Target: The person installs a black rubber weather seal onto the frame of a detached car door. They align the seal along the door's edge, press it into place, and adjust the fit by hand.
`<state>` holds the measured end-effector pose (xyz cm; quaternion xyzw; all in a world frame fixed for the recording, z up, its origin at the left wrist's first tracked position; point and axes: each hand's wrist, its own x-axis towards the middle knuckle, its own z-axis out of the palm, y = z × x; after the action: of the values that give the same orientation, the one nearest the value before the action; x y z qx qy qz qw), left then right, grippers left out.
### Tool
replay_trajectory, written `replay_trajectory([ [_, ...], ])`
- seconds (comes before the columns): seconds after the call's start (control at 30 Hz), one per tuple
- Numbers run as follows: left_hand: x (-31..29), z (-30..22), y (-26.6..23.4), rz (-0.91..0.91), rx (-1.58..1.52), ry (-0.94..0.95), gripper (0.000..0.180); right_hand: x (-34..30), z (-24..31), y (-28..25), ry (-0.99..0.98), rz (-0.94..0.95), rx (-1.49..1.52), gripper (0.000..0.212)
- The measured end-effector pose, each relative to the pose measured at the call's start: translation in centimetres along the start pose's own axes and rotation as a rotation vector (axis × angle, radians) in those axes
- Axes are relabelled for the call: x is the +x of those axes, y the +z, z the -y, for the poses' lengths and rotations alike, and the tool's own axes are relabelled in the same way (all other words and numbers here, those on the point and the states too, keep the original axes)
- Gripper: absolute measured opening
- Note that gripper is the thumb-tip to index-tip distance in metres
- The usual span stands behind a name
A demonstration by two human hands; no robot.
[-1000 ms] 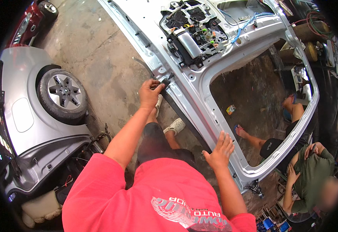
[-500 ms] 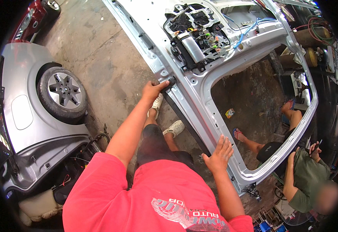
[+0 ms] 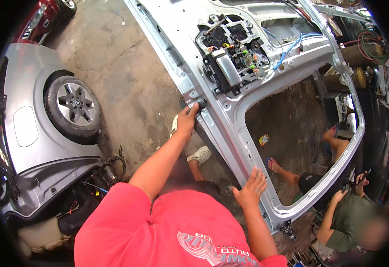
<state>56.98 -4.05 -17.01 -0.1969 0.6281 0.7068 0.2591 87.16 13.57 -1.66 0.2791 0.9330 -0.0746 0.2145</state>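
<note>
A silver-grey car door (image 3: 230,129) with a large window opening lies in front of me. My left hand (image 3: 188,121) is closed at its near edge, the thumb side against a small black end piece (image 3: 201,105). The black trim strip (image 3: 216,149) runs from there along the edge toward my right hand; the undersides of my left fingers are hidden. My right hand (image 3: 250,189) rests with fingers spread on the door frame beside the lower corner of the window opening. Farther up, a black mechanism with a silver cylinder (image 3: 227,66) sits in the door panel.
On the left stands a silver car body part with a wheel (image 3: 75,104); behind it is a red car (image 3: 36,20). A co-worker in a dark green shirt (image 3: 348,218) sits at the right, holding a thin dark object. Blue wiring (image 3: 288,55) lies on the door.
My left hand has turned and come in closer below the black end piece. My right hand stays on the frame. The view has shifted slightly, and the co-worker's hands have moved.
</note>
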Motion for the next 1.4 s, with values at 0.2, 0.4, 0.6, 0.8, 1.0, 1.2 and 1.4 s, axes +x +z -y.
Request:
replay_trajectory([
  [0.2,-2.0,-1.7,2.7,-0.207,0.195,0.271,0.044,-0.2,-0.1,-0.1,-0.015,0.001,0.007,0.130],
  [0.4,-0.9,-1.6,1.5,-0.062,0.158,0.180,0.063,-0.1,-0.1,0.2,-0.027,0.018,-0.025,0.134],
  [0.6,0.2,-3.8,0.1,0.093,0.026,-0.083,0.063,0.0,0.0,0.4,-0.036,0.014,-0.059,0.136],
  [0.8,1.0,-2.7,0.3,0.078,-0.197,-0.187,0.059,0.0,0.6,0.3,-0.035,0.011,-0.096,0.138],
  [1.0,0.5,-2.8,0.6,0.029,-0.131,-0.139,0.059,0.0,0.8,0.4,-0.023,0.025,-0.111,0.136],
  [1.2,2.3,-3.1,-3.4,0.350,-0.210,-0.374,0.038,-0.1,0.6,-0.3,-0.038,0.039,-0.100,0.133],
  [1.4,0.2,-2.2,-4.3,0.351,-0.171,-0.170,0.069,0.3,0.9,0.1,-0.021,-0.009,-0.077,0.133],
])
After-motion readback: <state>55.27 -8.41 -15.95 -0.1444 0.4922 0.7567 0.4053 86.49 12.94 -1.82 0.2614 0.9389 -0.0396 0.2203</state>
